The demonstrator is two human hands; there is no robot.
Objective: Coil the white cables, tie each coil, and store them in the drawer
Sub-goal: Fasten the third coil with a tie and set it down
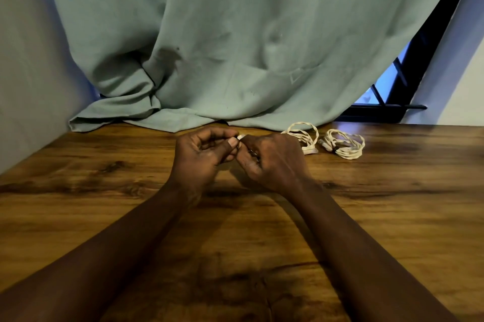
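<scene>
While coils are lying at one o'clock, left hand and right hand are pinching a cable end: probably light, limp, best held near its tip.

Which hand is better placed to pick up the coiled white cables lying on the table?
Right. The right hand lies next to the nearer coil, the farther coil just beyond; the left hand would have to cross over. Both hands pinch a small white piece.

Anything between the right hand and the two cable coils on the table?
Nothing visible: the right hand, pinching a small white piece with the left hand, sits beside the nearer coil; the farther coil lies past it.
</scene>
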